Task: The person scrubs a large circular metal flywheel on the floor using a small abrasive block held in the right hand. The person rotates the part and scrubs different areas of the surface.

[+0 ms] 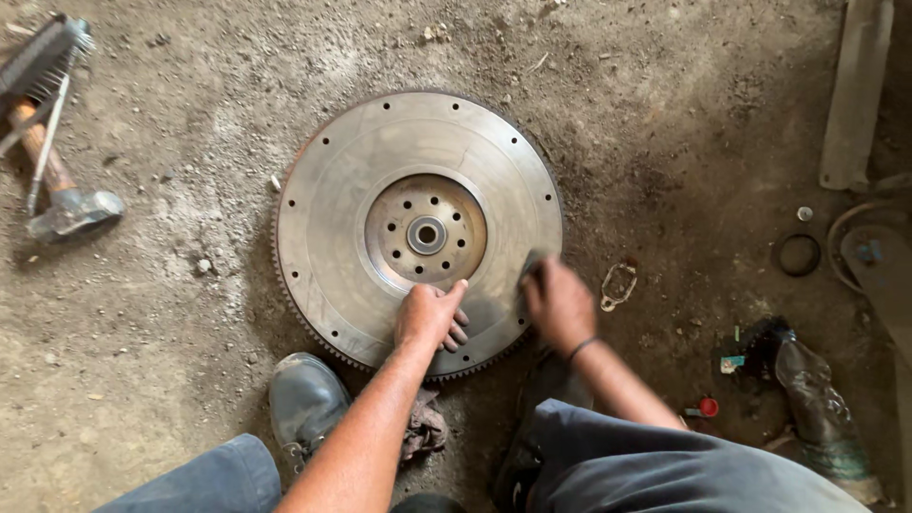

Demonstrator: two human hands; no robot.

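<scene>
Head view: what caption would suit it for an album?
Both hands, left and right, rest on a flywheel lying on dirt floor.

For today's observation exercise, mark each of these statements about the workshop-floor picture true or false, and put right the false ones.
1. The flywheel lies flat on the dirt floor. True.
2. The left hand rests on the flywheel's face. True.
3. The right hand is raised well clear of the flywheel. False: it is down at the flywheel's lower right edge, pressing something dark there that is too blurred to name.
4. A hammer lies at the top right of the picture. False: it lies at the upper left, beside a wire brush.
5. A dark ring lies on the floor to the right of the flywheel. True.
</scene>
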